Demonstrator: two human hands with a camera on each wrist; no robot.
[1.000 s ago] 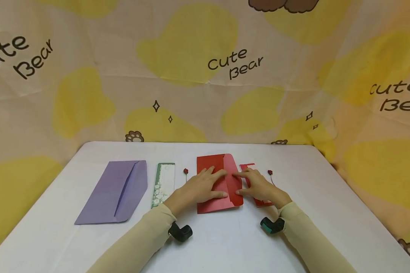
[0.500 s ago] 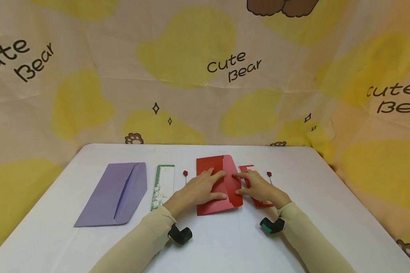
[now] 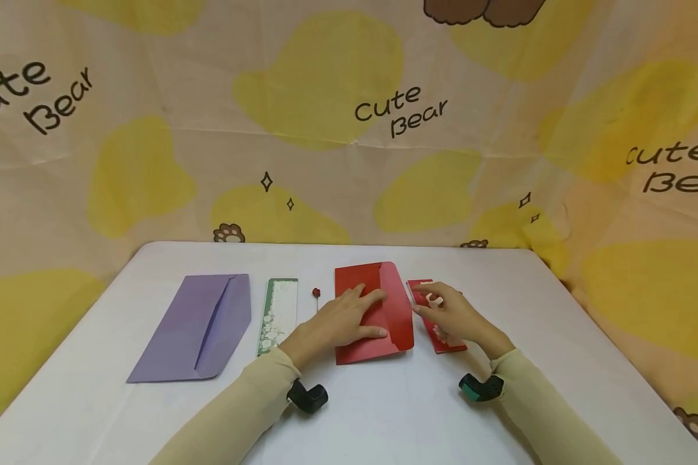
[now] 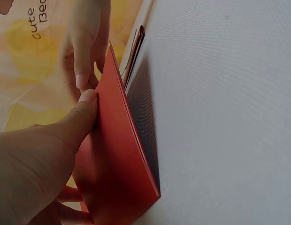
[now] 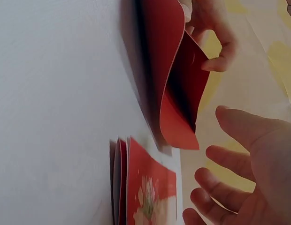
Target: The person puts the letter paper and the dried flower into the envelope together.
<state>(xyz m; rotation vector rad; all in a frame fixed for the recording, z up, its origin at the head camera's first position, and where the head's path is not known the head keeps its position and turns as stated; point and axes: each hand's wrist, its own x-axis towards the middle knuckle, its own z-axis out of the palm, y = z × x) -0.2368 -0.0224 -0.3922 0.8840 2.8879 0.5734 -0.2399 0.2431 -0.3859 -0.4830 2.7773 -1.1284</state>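
In the head view, a red envelope lies at the table's centre with its flap folded out to the right. My left hand grips its body from the left, thumb and bent fingers on the paper. The right wrist view shows the mouth of the envelope gaping, with a bent left finger at its upper edge. Just right of the flap, my right hand hovers over a folded red card with a pale flower print. Its fingers are loosely bent with nothing between them. The hand hides part of the card.
A purple envelope with its flap open lies on the left of the white table. Beside it are a card with a green floral border and a small red flower on a thin stem. A patterned cloth hangs behind.
My right hand has come off the envelope's flap and moved right, over the red card. The left hand stays on the envelope.
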